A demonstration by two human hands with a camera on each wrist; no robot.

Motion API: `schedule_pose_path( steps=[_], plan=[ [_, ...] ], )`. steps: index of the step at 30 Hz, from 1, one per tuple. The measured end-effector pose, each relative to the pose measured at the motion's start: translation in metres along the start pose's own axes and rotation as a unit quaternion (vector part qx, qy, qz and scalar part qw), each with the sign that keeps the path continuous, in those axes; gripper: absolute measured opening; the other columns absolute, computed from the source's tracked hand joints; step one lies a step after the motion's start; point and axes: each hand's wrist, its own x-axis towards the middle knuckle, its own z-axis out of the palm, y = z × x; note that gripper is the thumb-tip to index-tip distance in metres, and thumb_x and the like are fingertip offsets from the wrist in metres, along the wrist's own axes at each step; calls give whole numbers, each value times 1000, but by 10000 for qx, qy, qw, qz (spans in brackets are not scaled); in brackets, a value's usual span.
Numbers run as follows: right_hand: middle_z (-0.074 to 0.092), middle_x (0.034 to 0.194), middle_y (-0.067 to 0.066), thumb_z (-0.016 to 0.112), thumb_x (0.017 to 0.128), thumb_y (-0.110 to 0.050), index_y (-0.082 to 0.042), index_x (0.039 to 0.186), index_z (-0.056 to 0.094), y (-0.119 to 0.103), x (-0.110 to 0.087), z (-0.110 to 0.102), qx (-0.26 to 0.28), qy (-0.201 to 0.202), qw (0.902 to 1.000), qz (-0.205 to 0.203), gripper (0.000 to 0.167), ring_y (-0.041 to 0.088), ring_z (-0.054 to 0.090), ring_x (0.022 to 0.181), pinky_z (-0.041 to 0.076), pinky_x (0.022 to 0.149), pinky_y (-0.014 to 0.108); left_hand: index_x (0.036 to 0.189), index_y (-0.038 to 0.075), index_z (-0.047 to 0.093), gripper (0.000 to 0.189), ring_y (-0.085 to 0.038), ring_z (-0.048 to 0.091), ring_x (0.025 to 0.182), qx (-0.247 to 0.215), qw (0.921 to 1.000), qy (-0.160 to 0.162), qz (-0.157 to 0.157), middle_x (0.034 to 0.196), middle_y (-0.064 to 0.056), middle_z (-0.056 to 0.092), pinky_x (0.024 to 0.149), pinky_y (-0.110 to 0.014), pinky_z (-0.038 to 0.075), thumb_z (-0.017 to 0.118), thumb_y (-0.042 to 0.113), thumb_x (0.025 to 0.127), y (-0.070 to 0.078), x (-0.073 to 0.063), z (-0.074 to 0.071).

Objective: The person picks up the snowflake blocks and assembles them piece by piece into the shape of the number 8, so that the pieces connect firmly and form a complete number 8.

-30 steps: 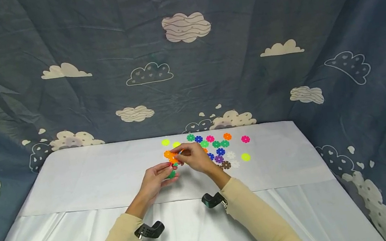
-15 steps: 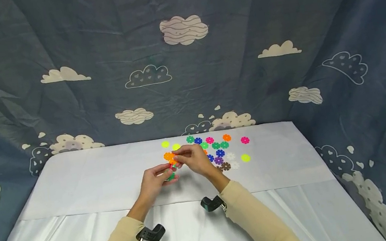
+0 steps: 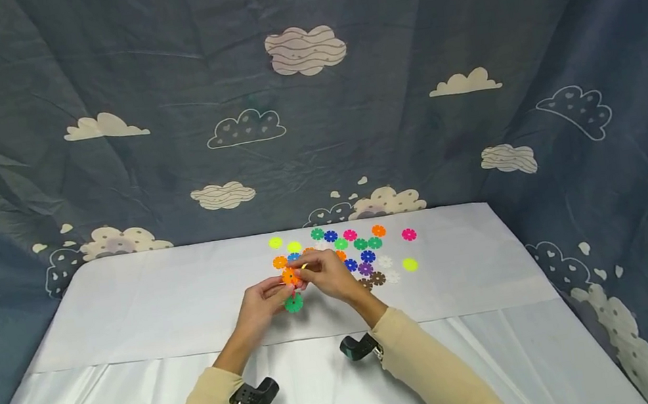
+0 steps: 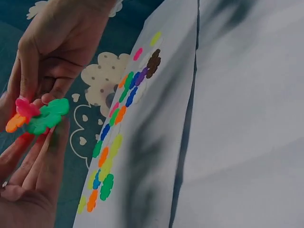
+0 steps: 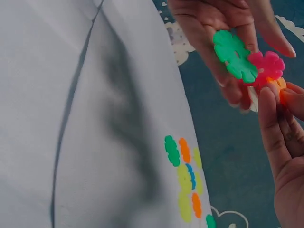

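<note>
Joined flower-shaped interlocking discs are held up between both hands: a green disc [image 5: 231,54], a pink disc [image 5: 270,65] and an orange disc [image 3: 289,275]. My left hand [image 3: 256,306] holds the joined piece on the pink and green side, with its fingers behind the green disc in the right wrist view. From the other side, my right hand [image 3: 334,277] pinches the orange disc between thumb and fingers. In the head view the green disc hangs lowest with its face showing. Much of the pink disc is covered by fingers there.
Many loose discs lie flat on the white table [image 3: 147,307], beyond and to the right of the hands. Among them are a purple disc [image 3: 365,269], a brown disc [image 3: 378,278] and a pink one [image 3: 409,234]. A dark cloud-print curtain [image 3: 258,169] stands behind.
The joined discs have come slightly nearer the body and turned, so the green disc now faces up and shows whole. My right hand has lowered a little with the orange disc.
</note>
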Motion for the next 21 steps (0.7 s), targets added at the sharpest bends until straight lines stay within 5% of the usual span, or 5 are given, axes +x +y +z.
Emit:
schedule_pose_path(
  steps=[6, 10, 12, 15, 21],
  plan=[
    [63, 103, 22, 59, 94, -1, 10, 114, 65, 26, 4, 1, 7, -249, 9997, 7, 24, 28, 65, 71, 58, 69, 36, 105, -7, 63, 20, -16, 70, 85, -74, 9989, 458, -88, 96, -14, 72, 71, -27, 57, 61, 10, 95, 2, 0, 0],
    [67, 102, 17, 64, 93, -9, 4, 111, 69, 45, 2, -22, -810, 360, 9956, 302, 23, 24, 64, 71, 55, 66, 32, 100, -6, 62, 16, -19, 71, 84, -116, 9974, 679, -227, 91, -13, 73, 70, -27, 57, 62, 8, 94, 0, -2, -2],
    [68, 96, 11, 68, 90, -12, 0, 106, 71, 59, -1, -40, -1607, 952, 9799, 704, 20, 19, 60, 72, 52, 65, 28, 100, -6, 62, 15, -20, 71, 83, -186, 9968, 722, -282, 91, -13, 73, 70, -26, 57, 63, 7, 93, -1, -2, -3],
    [66, 88, 5, 72, 87, -14, -4, 102, 73, 79, -5, -63, -2689, 1490, 9402, 1464, 18, 17, 53, 75, 47, 68, 29, 100, -6, 62, 15, -19, 71, 83, -249, 9966, 732, -294, 91, -14, 73, 70, -26, 57, 63, 7, 93, -3, -2, -4],
    [66, 93, 7, 73, 87, -20, -4, 106, 71, 96, -9, -82, -3444, 1077, 9099, 2044, 25, 24, 57, 90, 42, 89, 43, 102, -5, 62, 16, -17, 71, 82, -279, 9969, 645, -365, 90, -12, 73, 70, -25, 57, 64, 7, 92, -3, 0, -3]
  ],
)
